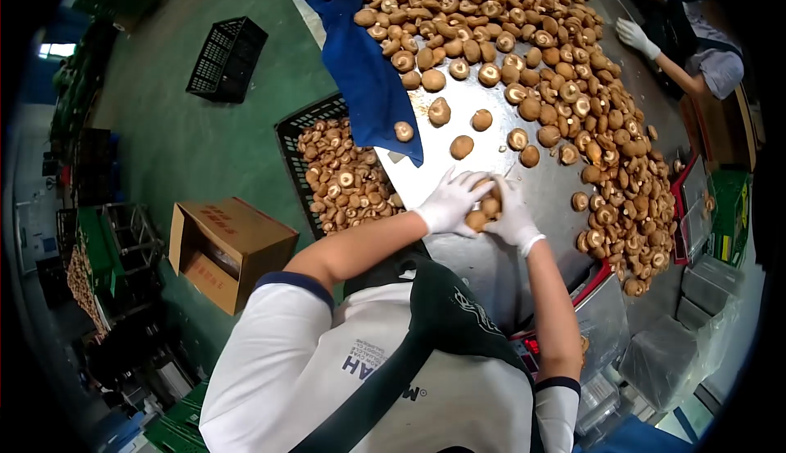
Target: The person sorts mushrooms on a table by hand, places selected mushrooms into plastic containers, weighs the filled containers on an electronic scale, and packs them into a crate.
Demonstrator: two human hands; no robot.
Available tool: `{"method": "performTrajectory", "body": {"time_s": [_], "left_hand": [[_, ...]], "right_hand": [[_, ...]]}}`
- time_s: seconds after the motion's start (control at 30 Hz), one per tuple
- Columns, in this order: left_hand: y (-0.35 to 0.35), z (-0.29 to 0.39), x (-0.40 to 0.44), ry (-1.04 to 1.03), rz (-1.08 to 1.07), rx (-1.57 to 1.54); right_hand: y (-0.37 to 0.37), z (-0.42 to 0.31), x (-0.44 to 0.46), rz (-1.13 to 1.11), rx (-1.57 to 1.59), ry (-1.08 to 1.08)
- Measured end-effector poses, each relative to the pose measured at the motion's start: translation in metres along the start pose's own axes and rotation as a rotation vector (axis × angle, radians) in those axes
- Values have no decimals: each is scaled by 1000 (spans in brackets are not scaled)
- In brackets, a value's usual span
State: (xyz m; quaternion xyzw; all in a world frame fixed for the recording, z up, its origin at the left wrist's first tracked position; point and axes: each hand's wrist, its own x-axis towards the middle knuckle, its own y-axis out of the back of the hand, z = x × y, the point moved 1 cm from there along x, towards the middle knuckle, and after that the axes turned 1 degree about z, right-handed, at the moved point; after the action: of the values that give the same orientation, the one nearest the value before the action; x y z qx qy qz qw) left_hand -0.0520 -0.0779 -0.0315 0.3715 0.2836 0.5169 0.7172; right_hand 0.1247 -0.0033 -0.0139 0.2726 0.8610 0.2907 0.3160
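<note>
My left hand (452,204) and my right hand (515,217), both in white gloves, are cupped together over the near edge of the metal table (508,176). Between them they hold several brown mushrooms (490,207), partly hidden by the fingers. Just beyond my hands a few loose mushrooms (462,147) lie apart on the table. A large heap of mushrooms (565,68) spreads across the far side and down the right side.
A blue cloth (360,76) hangs over the table's left edge, beside a dark crate (288,138) of mushrooms. An open cardboard box (254,236) and a black crate (228,60) stand on the green floor. At right are a co-worker's gloved hand (638,38), a scale (532,346) and clear plastic trays (667,359).
</note>
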Motion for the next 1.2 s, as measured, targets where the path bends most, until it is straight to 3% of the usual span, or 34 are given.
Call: {"method": "performTrajectory", "body": {"time_s": [0.07,0.2,0.23,0.3,0.33,0.4,0.47,0.5,0.6,0.67,0.7,0.8,0.87,1.0,1.13,1.2], "left_hand": [[4,-20,-43,26,50,-58],[49,-44,-145,192,109,21],[49,-54,-172,341,81,60],[38,-78,-224,588,87,161],[36,-89,-240,684,118,222],[39,-96,-247,757,279,126],[57,-89,-216,682,427,32],[64,-87,-194,624,464,20],[83,-86,-115,421,537,36],[89,-90,-60,330,538,121],[86,-95,-38,344,482,149],[74,-109,1,459,279,180],[71,-107,1,412,272,140],[59,-78,-45,237,290,-86],[51,-59,-128,360,259,-182],[44,-63,-171,527,300,-110]], "right_hand": [[-21,-33,8,-124,65,-4],[-93,-92,25,-142,218,334],[-122,-101,28,-201,376,443],[-134,-131,16,-348,338,467],[-117,-148,14,-319,265,456],[-93,-138,32,-68,531,469],[-45,-117,52,189,573,90],[-16,-103,61,478,278,89],[36,-48,93,669,-541,-40],[51,-33,99,278,-460,-236],[56,-39,98,79,-680,-295],[34,-21,96,216,-639,-89],[30,-64,84,28,-502,-59],[-24,-59,76,243,-403,71],[5,-62,63,395,-366,40],[18,-44,60,579,-551,-46]]}}
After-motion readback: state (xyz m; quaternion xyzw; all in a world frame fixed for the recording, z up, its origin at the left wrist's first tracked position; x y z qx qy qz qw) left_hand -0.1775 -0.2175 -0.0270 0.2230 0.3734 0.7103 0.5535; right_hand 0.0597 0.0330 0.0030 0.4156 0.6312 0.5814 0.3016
